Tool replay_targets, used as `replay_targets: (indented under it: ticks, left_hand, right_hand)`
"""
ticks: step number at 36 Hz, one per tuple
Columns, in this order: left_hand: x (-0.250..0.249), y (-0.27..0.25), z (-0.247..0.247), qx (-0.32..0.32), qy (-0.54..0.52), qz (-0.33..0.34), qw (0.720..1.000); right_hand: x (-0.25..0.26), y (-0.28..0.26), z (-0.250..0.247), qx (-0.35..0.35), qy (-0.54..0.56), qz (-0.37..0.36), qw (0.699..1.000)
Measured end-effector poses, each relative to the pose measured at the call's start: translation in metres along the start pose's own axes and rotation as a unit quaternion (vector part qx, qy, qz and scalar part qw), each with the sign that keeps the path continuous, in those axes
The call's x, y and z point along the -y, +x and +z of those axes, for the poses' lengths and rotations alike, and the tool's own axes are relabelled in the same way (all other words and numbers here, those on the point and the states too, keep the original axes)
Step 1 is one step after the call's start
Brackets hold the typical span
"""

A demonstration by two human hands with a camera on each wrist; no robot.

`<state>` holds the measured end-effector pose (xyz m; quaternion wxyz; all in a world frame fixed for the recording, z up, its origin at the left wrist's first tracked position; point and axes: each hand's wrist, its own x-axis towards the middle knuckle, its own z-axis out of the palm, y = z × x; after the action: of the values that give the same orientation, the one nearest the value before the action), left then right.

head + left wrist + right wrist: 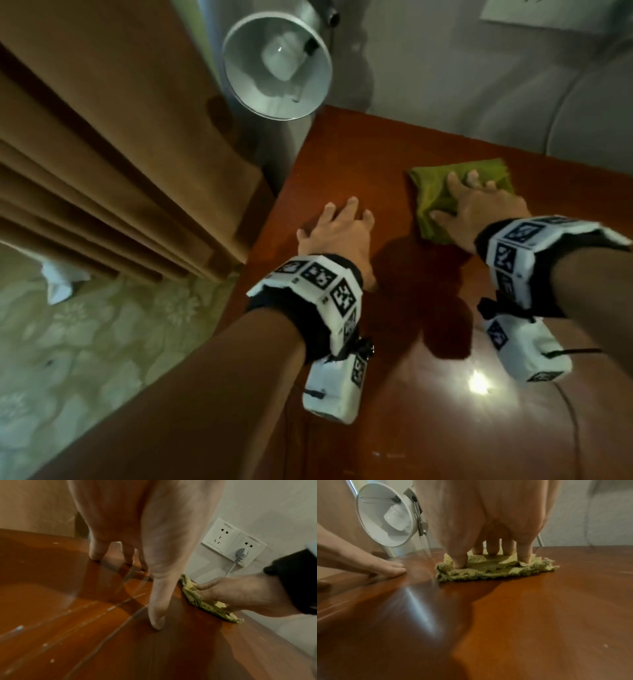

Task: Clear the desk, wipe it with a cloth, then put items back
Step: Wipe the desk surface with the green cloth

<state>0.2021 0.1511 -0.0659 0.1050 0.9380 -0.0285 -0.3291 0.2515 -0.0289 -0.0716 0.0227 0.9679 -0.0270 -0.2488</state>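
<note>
Cloth (435, 192) lies on the counter (342, 164), toward the far edge near the wall (257, 507). Your right hand (479, 209) presses it flat: the fingers are spread and mostly straight on top of it, and they do not close around it. Your left hand (337, 236) holds nothing. It rests with loose, spread fingers on the bare counter, beside the cloth but apart from it. I judge that you are in the wiping step.

These things can go wrong from here, as I judge it:

- **The cloth can slip.** It is wrinkled and only pressed, not gripped, so in a fast stroke it can bunch up or slide out from under your fingers.
- **The cloth can fall.** It is close to the far edge, so a push forward can send it over, behind the counter.
- **You can catch the cable.** On the wall a plug (241, 553) sits in the socket (235, 543), and its cable (231, 568) goes down behind the counter, where a long stroke can reach it.
- **You can knock the lamp.** The lamp (277, 68) hangs its shade near the far left corner, in the way of a wide sweep to the left.
- **Your left hand can leave marks.** The counter is glossy, so marks can show on the part that you wipe.
</note>
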Motion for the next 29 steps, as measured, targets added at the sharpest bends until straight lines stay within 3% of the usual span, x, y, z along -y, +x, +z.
replay_targets:
  ticks: [5,10,19,24,26,29]
  left_hand:
    - [0.000,0.000,-0.001,0.003,0.024,0.003,1.000]
    - [0.005,-0.003,0.002,-0.022,0.047,-0.005,0.999]
    - [0.041,-0.076,0.021,-0.086,0.031,-0.086,0.992]
    - [0.058,-0.119,0.038,-0.113,0.011,-0.070,0.991]
    - [0.059,-0.132,0.047,-0.123,-0.004,-0.056,0.991]
    - [0.055,-0.148,0.059,-0.143,-0.013,-0.023,0.989]
  right_hand:
    - [0.005,-0.010,0.008,0.000,0.024,-0.017,1.000]
    - [0.035,-0.058,0.035,0.010,0.069,-0.063,0.996]
    - [0.107,-0.161,0.083,0.056,0.102,-0.159,0.980]
    - [0.125,-0.195,0.076,0.076,0.145,-0.171,0.972]
    - [0.118,-0.208,0.066,0.035,0.173,-0.157,0.972]
    - [0.092,-0.219,0.065,-0.030,0.204,-0.075,0.976]
